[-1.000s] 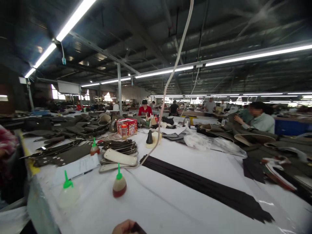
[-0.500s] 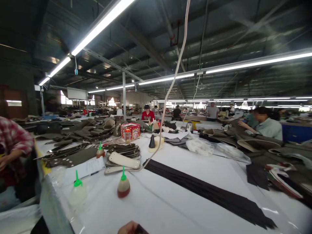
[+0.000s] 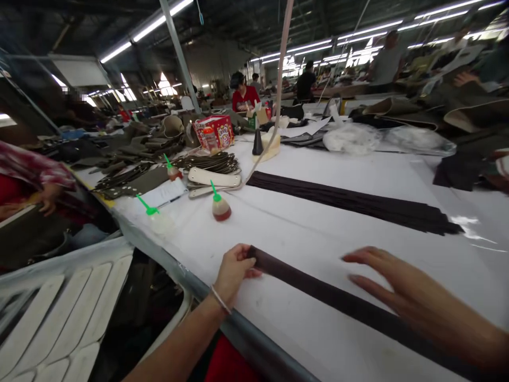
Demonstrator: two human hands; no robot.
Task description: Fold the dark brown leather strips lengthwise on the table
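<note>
A long dark brown strap (image 3: 318, 289) lies across the white table (image 3: 302, 228) close to me. My left hand (image 3: 234, 270) pinches the strap's left end near the table's front edge. My right hand (image 3: 401, 294) hovers flat just over the strap further right, fingers stretched out and pointing left, holding nothing. A stack of similar dark straps (image 3: 358, 201) lies spread in a long band further back on the table.
Two green-capped glue bottles (image 3: 220, 206) (image 3: 153, 215) stand left of centre. Beyond them lie pale leather pieces (image 3: 210, 178), dark cut parts, a red box (image 3: 214, 131) and a hanging hose (image 3: 278, 90). A person in plaid (image 3: 35, 180) sits at left; others work behind.
The view has tipped downward and nearer the table. Both my hands have come into sight on the near strap; before, only a bit of the left hand showed at the bottom edge.
</note>
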